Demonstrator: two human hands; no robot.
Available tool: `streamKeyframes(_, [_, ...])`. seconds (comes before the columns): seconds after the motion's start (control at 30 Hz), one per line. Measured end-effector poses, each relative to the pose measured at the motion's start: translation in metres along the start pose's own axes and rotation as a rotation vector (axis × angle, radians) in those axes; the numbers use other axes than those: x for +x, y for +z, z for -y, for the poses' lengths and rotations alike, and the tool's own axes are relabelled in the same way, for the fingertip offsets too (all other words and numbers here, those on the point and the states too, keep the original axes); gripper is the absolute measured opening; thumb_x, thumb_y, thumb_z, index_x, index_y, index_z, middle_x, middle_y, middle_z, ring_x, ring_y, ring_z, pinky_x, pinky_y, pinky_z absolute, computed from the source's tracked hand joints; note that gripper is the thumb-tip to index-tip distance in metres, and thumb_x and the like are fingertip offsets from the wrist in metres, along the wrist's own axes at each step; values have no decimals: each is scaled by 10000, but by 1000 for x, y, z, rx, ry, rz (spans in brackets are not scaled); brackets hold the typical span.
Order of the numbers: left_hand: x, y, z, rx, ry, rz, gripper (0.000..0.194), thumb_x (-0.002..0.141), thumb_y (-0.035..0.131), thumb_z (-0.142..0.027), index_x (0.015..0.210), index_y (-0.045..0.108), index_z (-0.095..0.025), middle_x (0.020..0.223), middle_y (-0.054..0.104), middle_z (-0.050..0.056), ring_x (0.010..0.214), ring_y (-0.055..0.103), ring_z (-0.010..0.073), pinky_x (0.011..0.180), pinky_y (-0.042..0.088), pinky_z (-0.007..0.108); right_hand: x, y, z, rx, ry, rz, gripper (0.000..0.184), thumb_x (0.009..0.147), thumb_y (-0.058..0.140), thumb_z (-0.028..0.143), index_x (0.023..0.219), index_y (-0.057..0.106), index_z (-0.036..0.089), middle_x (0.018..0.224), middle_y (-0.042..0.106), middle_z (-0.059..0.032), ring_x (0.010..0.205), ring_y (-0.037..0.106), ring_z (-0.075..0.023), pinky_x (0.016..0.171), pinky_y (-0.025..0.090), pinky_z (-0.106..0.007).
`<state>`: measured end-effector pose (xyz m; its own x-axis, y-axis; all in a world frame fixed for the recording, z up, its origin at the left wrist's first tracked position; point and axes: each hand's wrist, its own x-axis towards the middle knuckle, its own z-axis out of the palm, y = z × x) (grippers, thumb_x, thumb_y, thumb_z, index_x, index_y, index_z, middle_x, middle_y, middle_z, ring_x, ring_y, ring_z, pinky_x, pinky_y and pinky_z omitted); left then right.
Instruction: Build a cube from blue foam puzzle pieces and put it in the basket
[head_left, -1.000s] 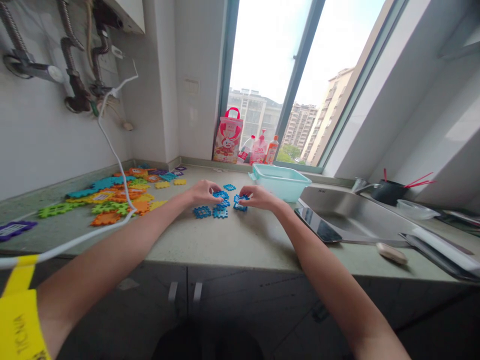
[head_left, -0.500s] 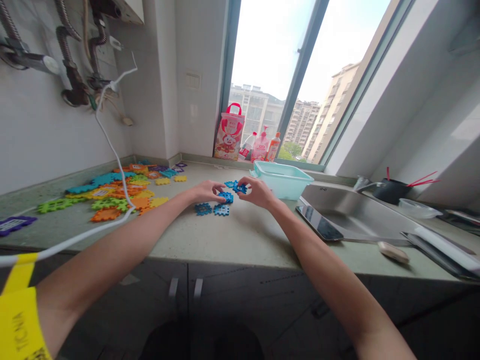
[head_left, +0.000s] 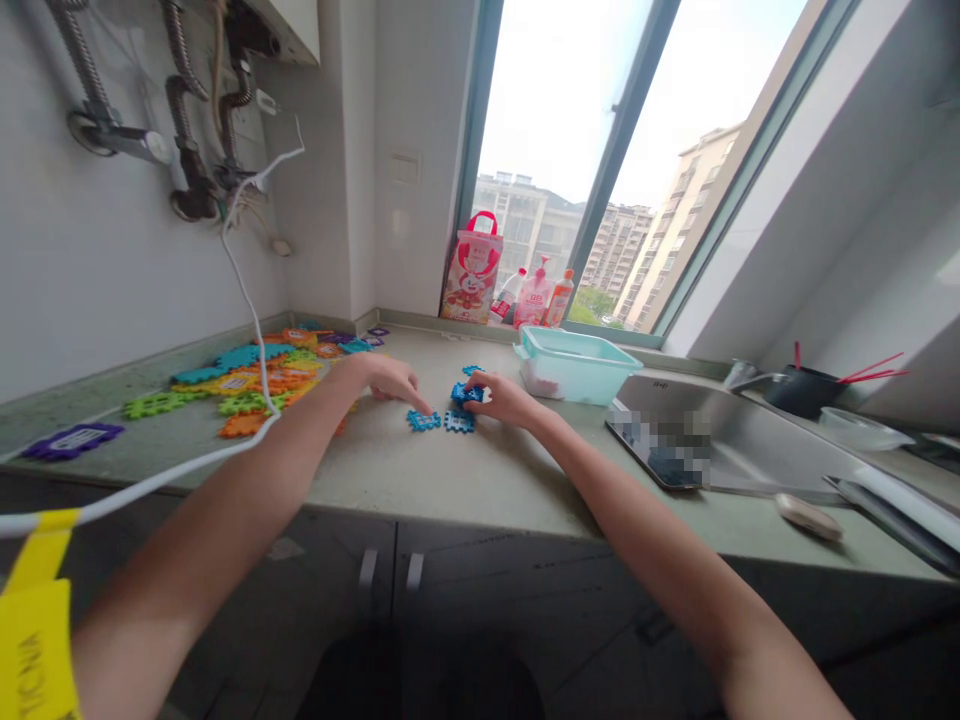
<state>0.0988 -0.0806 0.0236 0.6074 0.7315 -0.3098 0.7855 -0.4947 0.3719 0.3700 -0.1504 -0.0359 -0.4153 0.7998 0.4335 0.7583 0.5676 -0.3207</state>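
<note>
Small blue foam puzzle tiles lie on the green countertop in front of me. My right hand is closed on a little stack of blue tiles, held just above the counter. My left hand rests on the counter with its fingers stretched out, a fingertip touching a flat blue tile. Another blue tile lies right beside it, under my right hand.
A heap of orange, green, yellow and teal foam tiles covers the counter at left, with a purple tile nearer. A white cable hangs across. A teal plastic tub, a tablet and a steel sink lie right.
Both hands came down from a raised, joined hold. My left hand let go and reached to a flat tile on the counter. My right hand keeps the blue stack, now lower.
</note>
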Motion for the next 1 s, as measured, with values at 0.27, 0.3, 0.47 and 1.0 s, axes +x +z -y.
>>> streamKeyframes(0.27, [-1, 11, -19, 54, 188, -143, 566, 508, 879, -538, 954, 755, -212, 912, 755, 33, 804, 667, 216, 644, 467, 262, -5, -2, -14, 104, 67, -34, 287, 793, 800, 297, 1044, 692, 211, 983, 741, -29, 904, 670, -189, 822, 499, -292])
streamKeyframes(0.3, [0, 12, -22, 3, 240, -210, 567, 543, 869, -535, 987, 751, -202, 932, 755, 43, 818, 672, 216, 668, 486, 270, -6, -2, -16, 112, 77, -33, 291, 789, 800, 294, 1046, 692, 211, 972, 743, -25, 888, 668, -183, 811, 500, -286])
streamKeyframes(0.47, [-4, 12, -38, -356, 584, -714, 611, 680, 836, -549, 1144, 707, -173, 1082, 735, 93, 844, 662, 185, 789, 535, 312, -9, -6, -17, 113, 91, -37, 284, 774, 790, 250, 1039, 699, 211, 975, 753, -15, 818, 656, -156, 787, 496, -264])
streamKeyframes(1.0, [14, 38, -37, -12, 381, -167, 678, 596, 850, -663, 1148, 804, -273, 807, 698, 3, 753, 603, 187, 664, 407, 268, -13, -24, -24, 66, 150, -343, 246, 768, 777, 249, 990, 673, 236, 1000, 751, -18, 911, 683, -196, 867, 544, -336])
